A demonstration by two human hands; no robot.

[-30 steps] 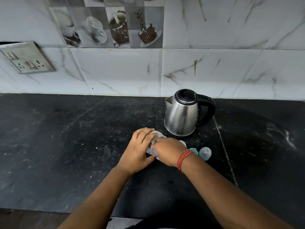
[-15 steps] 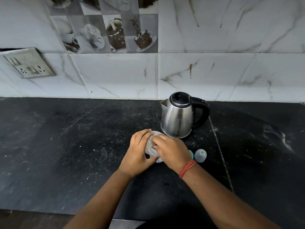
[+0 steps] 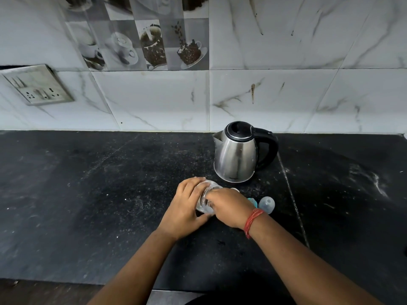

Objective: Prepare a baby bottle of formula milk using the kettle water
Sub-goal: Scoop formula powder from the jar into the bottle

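Head view: black speckled stone counter (image 3: pixel 88 205), dusty, against a white marble-look tiled wall (image 3: pixel 286 95). Left hand (image 3: pixel 187 208) and right hand (image 3: pixel 229 205) both wrap the clear bottle (image 3: pixel 206 194) between them. Steel kettle (image 3: pixel 236 154) just beyond the hands; translucent domed cap (image 3: pixel 267 204) just right of the right hand.

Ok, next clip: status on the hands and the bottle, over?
Left hand and right hand both grip the clear bottle, tilted on the counter. Kettle upright behind, untouched. Small clear cap lies right of the hands. Nothing in the way.
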